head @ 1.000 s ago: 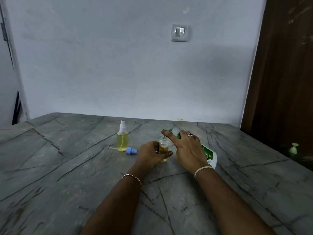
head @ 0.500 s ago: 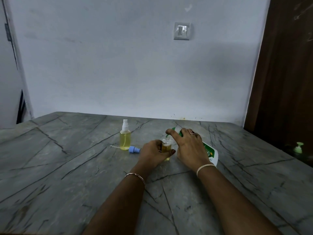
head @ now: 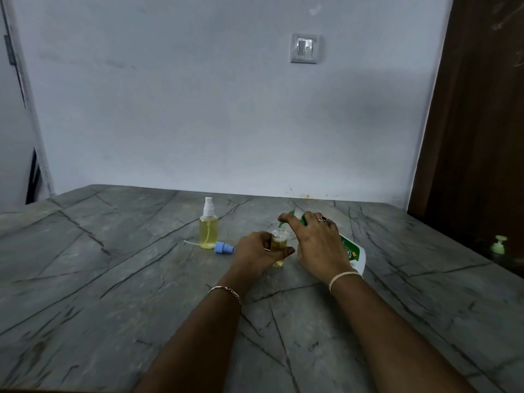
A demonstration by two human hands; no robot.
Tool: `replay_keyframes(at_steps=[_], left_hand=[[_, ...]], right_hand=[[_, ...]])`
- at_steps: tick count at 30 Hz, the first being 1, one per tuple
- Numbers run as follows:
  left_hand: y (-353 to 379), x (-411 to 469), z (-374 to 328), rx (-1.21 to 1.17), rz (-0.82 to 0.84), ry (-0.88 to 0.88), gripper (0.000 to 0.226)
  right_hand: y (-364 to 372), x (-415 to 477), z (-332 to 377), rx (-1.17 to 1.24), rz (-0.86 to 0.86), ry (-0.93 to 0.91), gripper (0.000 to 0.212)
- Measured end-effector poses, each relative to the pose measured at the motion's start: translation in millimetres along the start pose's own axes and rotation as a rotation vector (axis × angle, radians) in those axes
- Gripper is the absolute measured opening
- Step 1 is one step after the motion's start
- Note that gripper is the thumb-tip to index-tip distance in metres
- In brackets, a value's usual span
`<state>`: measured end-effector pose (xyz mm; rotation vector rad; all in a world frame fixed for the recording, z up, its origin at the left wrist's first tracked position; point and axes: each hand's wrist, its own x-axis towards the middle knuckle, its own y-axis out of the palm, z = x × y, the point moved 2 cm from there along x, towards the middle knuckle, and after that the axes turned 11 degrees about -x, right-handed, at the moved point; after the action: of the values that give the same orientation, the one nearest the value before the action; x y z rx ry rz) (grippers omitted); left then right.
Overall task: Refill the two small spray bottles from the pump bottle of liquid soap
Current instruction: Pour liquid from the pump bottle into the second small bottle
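My left hand (head: 256, 252) grips a small uncapped spray bottle (head: 279, 243) with yellow liquid, upright on the grey stone table (head: 113, 293). My right hand (head: 317, 242) holds the white pump bottle (head: 353, 252) tilted toward it, forefinger on the green pump head (head: 286, 217), whose nozzle is right over the small bottle's mouth. A second small spray bottle (head: 208, 226), capped in white and full of yellow liquid, stands to the left. A blue spray cap (head: 224, 247) with its white tube lies between the two small bottles.
The table meets a white wall with a light switch (head: 304, 48). A dark wooden door (head: 482, 109) stands at the right. A light green pump top (head: 499, 244) shows beyond the table's right edge.
My right forefinger has curled down onto the pump head. The liquid level in the held small bottle looks a little higher. The view has shifted slightly.
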<state>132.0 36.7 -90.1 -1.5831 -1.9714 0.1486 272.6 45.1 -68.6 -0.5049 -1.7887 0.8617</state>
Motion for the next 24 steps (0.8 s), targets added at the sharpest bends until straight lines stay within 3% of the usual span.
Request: replay_keyframes(at_steps=[24], left_hand=[[1.6, -0.9, 0.7, 0.001, 0.009, -0.016, 0.050]], right_hand=[[0.3, -0.2, -2.5, 0.027, 0.008, 0.003, 0.073]])
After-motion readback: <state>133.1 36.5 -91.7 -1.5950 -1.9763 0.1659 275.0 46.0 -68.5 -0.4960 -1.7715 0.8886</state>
